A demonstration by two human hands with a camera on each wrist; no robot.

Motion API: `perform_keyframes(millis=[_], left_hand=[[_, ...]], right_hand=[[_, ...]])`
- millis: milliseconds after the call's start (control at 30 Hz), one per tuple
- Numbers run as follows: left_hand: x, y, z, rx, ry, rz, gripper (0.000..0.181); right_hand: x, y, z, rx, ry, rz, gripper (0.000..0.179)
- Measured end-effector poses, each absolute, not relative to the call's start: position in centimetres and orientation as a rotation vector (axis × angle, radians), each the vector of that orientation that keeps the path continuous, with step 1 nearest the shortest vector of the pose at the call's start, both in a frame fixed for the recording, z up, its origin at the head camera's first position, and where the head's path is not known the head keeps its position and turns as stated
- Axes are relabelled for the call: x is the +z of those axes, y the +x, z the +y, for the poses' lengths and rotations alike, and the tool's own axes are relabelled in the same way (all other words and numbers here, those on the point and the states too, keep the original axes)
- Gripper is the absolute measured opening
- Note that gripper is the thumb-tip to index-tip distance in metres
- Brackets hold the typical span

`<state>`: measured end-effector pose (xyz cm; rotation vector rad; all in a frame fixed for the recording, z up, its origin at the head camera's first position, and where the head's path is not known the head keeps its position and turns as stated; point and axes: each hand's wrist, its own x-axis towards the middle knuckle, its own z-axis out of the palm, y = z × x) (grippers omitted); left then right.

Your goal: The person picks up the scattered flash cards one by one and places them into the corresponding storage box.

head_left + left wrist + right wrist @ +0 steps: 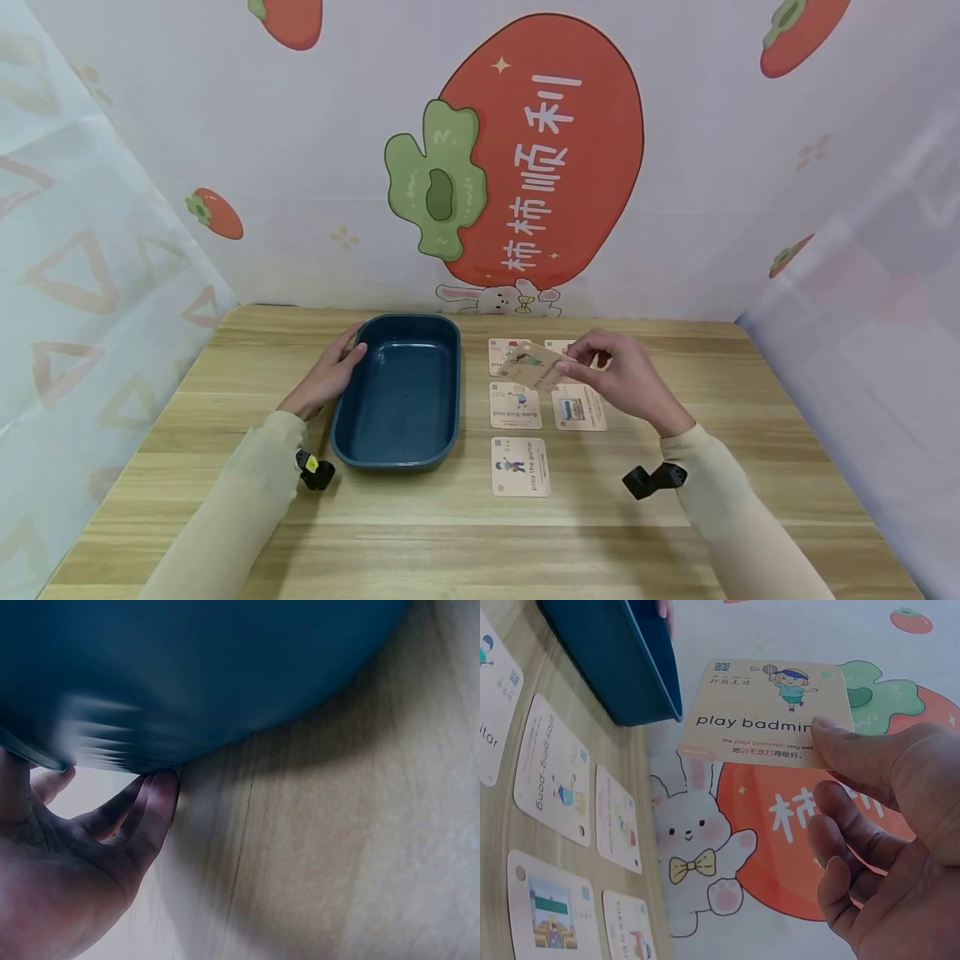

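My right hand (626,375) pinches a flash card (761,712) by one corner between thumb and finger. The card reads "play badminton" and carries a drawing of a child with a racket. It is raised over the laid-out cards and covers part of them in the head view. My left hand (330,375) grips the left side of a dark blue plastic basin (397,408), thumb over the rim and fingers against the outer wall. In the left wrist view its fingertips (161,791) sit low beneath the basin's side.
Several cards lie on the wooden table right of the basin: the "play ping-pong" card (515,417), the "play the guitar" card (517,479), a card with a building picture (577,412) and others behind. A white printed backdrop (300,125) stands along the back edge.
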<state>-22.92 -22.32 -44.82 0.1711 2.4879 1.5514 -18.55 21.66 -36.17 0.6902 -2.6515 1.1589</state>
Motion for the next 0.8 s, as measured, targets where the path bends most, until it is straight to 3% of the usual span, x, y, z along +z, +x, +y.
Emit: perform_keyframes(millis=[367,800], left_hand=[[-43.1,-22.2,-21.8,1.566,0.153,2.453,0.059],[-44.5,-22.9,-22.3,1.565,0.162,2.468,0.061]], right_hand=[[-36.2,-19.0,20.2,1.224,0.663,-2.658,0.009],[-36.2,-19.7,17.9,1.284,0.706,-2.64,0.008]])
